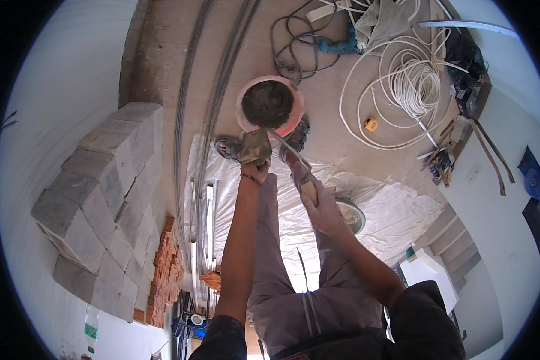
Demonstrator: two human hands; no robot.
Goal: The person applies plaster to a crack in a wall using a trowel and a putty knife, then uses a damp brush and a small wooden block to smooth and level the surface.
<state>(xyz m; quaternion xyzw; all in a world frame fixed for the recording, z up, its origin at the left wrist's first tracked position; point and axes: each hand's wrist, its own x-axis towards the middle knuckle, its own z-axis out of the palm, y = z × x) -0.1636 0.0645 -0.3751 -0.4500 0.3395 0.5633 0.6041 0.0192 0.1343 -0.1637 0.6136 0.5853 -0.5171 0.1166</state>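
Note:
My left hand [257, 168] is closed on a blocky olive-brown piece [255, 144], whose kind I cannot make out. It is held up beside the near rim of a reddish tub [290, 124]. Wet grey mortar [269, 103] lies inside that tub. In my right hand [324, 207] is a trowel with a pale wooden handle [309, 193], the fingers wrapped round it. Its thin metal part [289, 146] slants up and left toward the tub, seen nearly edge-on. My feet in dark sandals [228, 146] stand close to the tub's near side.
Grey blocks [102, 180] are stacked along the left wall, with red bricks [165, 273] beside them. Long metal rods [213, 96] run along the floor. A blue power tool [339, 45], coiled white cable [415, 87] and yellow tape measure [371, 124] lie far right. A bucket [352, 217] stands on plastic sheeting [396, 201].

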